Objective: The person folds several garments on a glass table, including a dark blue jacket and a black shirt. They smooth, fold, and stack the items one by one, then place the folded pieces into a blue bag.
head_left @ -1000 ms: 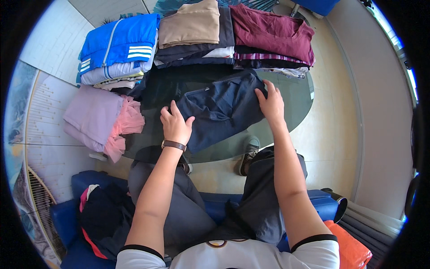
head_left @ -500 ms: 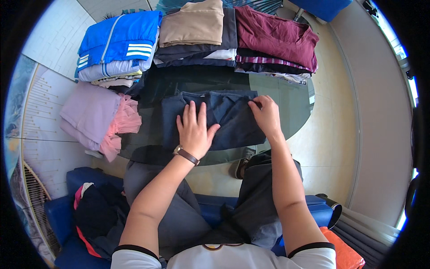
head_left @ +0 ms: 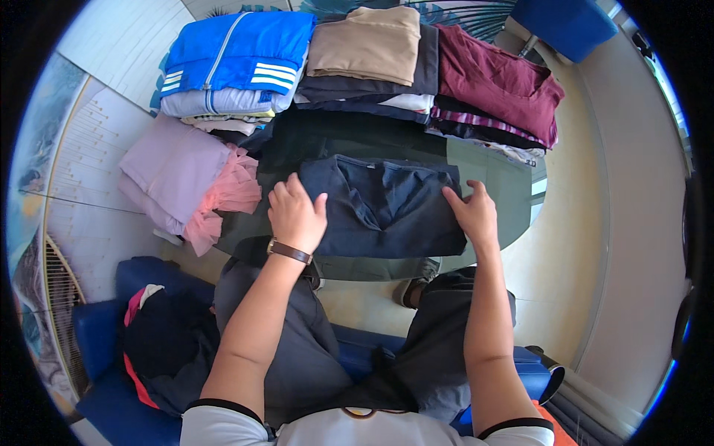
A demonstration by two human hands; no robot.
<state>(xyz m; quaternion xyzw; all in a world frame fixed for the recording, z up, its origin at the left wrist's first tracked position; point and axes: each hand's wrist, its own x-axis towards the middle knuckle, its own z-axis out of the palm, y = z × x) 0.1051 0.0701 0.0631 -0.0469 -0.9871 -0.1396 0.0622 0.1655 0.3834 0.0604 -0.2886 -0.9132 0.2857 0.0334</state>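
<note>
Left hand [head_left: 296, 217]; right hand [head_left: 476, 214]; flanking navy garment [head_left: 416, 232]; small label [head_left: 352, 166] illegible

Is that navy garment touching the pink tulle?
Apart: the head view shows dark tabletop and the left hand between the navy garment and the pink tulle.

Navy garment [head_left: 401, 239] partly hidden at left

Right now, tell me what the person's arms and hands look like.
Short white sleeves with black trim end above the elbows; the forearms are bare. The left hand wears a dark brown wrist strap; the right hand is bare.
</note>
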